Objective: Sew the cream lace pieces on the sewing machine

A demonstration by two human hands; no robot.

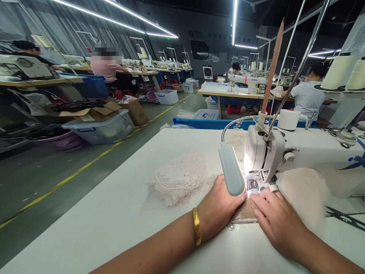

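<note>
Find the tan fabric (pixel 244 213) at 6 o'clock from the sewing machine (pixel 254 152), apparently steadied from both sides to lie flat in the brightly lit area. Note the left hand (pixel 217 205) at 9 o'clock, partly masked by the gooseneck lamp (pixel 231 169), with thumb extended inward; cannot tell if pinching. Note the right hand (pixel 278 215) at 3 o'clock, half-spread, with bent fingers resting on the fabric.
</note>
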